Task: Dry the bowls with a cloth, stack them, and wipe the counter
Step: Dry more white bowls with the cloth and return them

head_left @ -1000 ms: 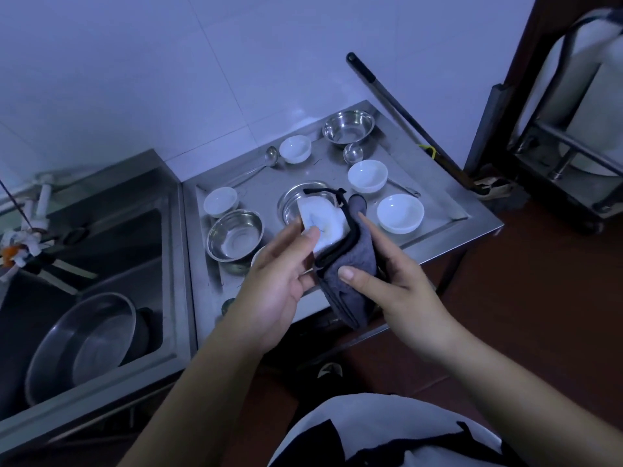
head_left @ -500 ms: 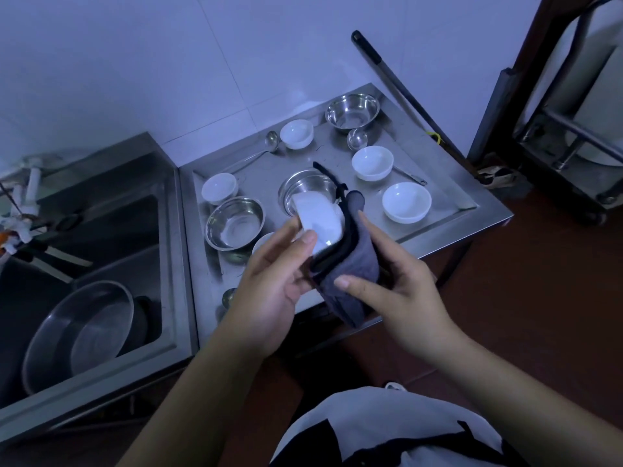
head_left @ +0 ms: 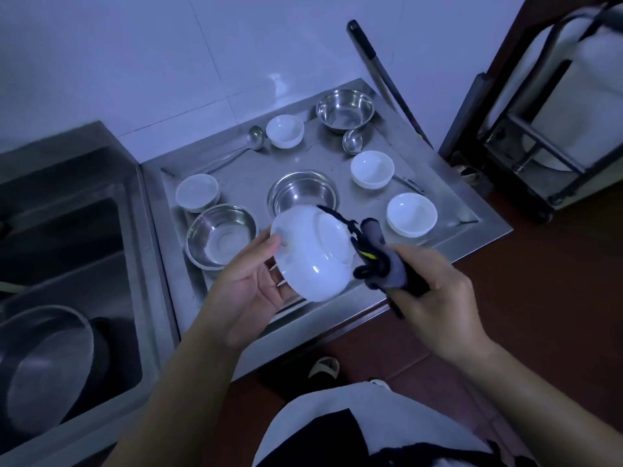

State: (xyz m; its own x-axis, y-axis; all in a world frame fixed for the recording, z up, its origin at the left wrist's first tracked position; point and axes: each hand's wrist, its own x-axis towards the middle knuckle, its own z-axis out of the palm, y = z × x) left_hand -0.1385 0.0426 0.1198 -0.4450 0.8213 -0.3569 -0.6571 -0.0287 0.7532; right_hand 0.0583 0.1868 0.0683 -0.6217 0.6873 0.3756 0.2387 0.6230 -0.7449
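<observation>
Closest to the camera, the left hand is holding a white bowl above the near edge of the steel counter, thumb lying against the bowl's rim side and the other fingers curling underneath it. Its foot ring is facing up and toward the camera. Just to the right, the right hand is gripping a bunched grey cloth with dark trim, fingers curling round it, and the cloth is touching the bowl's right side. Beyond the hands, a steel bowl is sitting at the counter's near left, with another steel bowl at the middle, partly hidden behind the held bowl. White bowls are standing at the right, right of middle, left and near the back. Farther back, a ladle is lying beside that last bowl, a small ladle is resting near a steel bowl at the back corner. To the left, a sink is holding a large steel basin.
</observation>
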